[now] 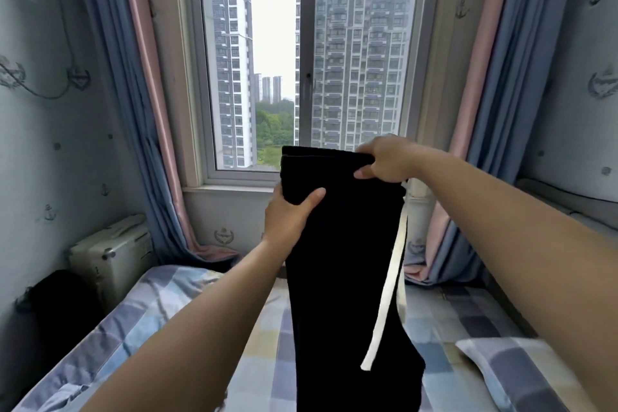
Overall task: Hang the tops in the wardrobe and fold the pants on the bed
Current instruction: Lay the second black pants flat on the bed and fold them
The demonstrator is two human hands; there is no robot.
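Both hands hold the black pants (344,261) up in the air over the bed (140,304), in front of the window (307,63). The left hand (289,214) grips the left edge of the pants near the top, with the thumb (312,197) lying across the front of the cloth and the other fingers hidden behind it. The right hand (388,159) grips the top right corner, its fingers curled over the upper edge. The right hand is higher than the left one. The pants hang straight down between the two forearms and go out of the picture at the bottom. The top edge shows two layers of cloth lying together. A white drawstring (389,284) hangs down on the right side of the pants, and its end is free.

The bed has a checked sheet in blue, grey and pale yellow. A pillow (521,375) with the same pattern lies at the lower right. On the left, beside the bed, a pale suitcase (113,254) stands against the wall, and a dark thing (57,304) lies in front of it; I cannot tell what it is. Blue and pink curtains (133,104) hang on both sides of the window. The pants cover the middle of the bed and part of the windowsill.
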